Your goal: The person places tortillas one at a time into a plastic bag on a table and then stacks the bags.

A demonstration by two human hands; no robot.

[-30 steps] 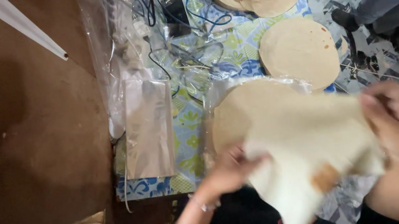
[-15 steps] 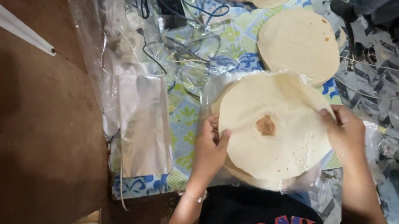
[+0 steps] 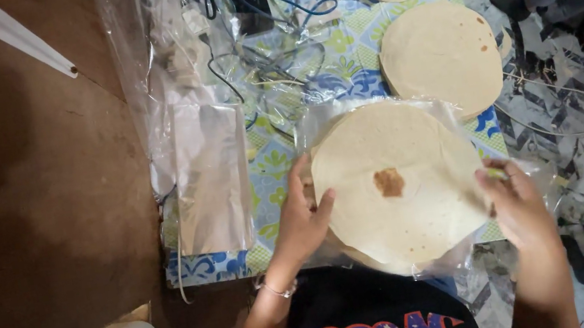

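So we're looking straight down at our own hands here. Way off at 9 o'clock there's a flat clear plastic pouch with a grey sheet inside (image 3: 209, 176), lying on the table with the blue and green patterned cloth (image 3: 269, 161), well clear of everything we're touching.

Our left hand (image 3: 299, 218) sits at the 9 o'clock edge of the round pale flatbread with the brown scorch spot (image 3: 398, 182), fingers spread and loose, thumb on top of the rim and the rest along the edge. Not a clamp, more of a light steadying touch.

The flatbread is round, so no real long axis, and it lies dead centre between both hands, on top of a crinkly clear plastic bag (image 3: 450, 114) with more flatbreads stacked under it.

Our right hand (image 3: 516, 191) is at 3 o'clock, fingers curled in at the rim where bread meets plastic; we can't tell which it's pinching. Both hands look about equally near.

At 1 o'clock, a second stack of plain flatbreads (image 3: 440, 56) sits just beside it.
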